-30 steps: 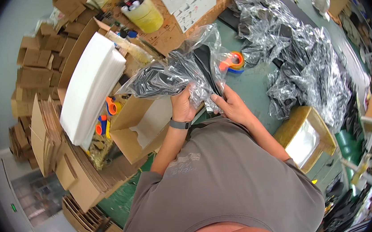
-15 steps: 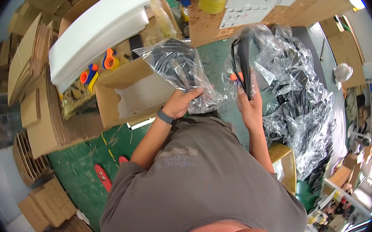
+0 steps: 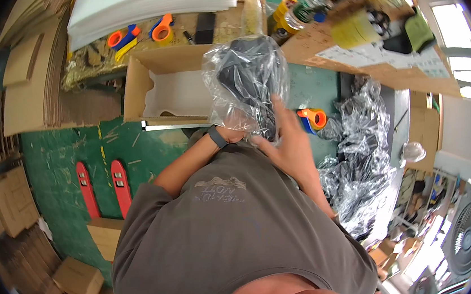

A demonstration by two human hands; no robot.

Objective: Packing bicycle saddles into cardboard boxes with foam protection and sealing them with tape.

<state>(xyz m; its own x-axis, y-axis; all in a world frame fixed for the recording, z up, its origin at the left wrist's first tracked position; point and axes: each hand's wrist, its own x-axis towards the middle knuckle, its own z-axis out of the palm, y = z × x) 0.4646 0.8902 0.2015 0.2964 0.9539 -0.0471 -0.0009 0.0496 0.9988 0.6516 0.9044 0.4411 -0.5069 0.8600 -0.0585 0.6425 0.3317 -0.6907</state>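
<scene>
Green surface (image 3: 312, 86), far-left part bare. Pile of clear-wrapped black parts (image 3: 361, 157) runs down its right side; orange-and-blue tape dispenser (image 3: 314, 119) sits just left of that. Brown board (image 3: 308, 48) with printed sheets across the far edge.

Wooden surface (image 3: 84, 79) at upper left: stack of white foam sheets (image 3: 159, 7) along its far edge, two tape dispensers (image 3: 162, 32) and a black flat slab (image 3: 205, 28) nearer the front edge. Green floor (image 3: 156, 146), two red bars (image 3: 121, 186) on it. Folded cardboard (image 3: 53, 79) stacked at left, grey fan (image 3: 468, 235) lower right.

Containers: open carton (image 3: 138, 82) by the wooden surface's front edge, pale lining inside, right end hidden by the bag. Yellow tub (image 3: 353, 29) on the board, blurred; black ring-shaped thing at its mouth.

Clear bag (image 3: 246, 78), black part inside, is held up in front of the carton's right end. Left hand (image 3: 231, 134) clamped on its lower end, partly behind the plastic. Right hand (image 3: 293, 144) blurred, against its right side; can't tell if gripping.
</scene>
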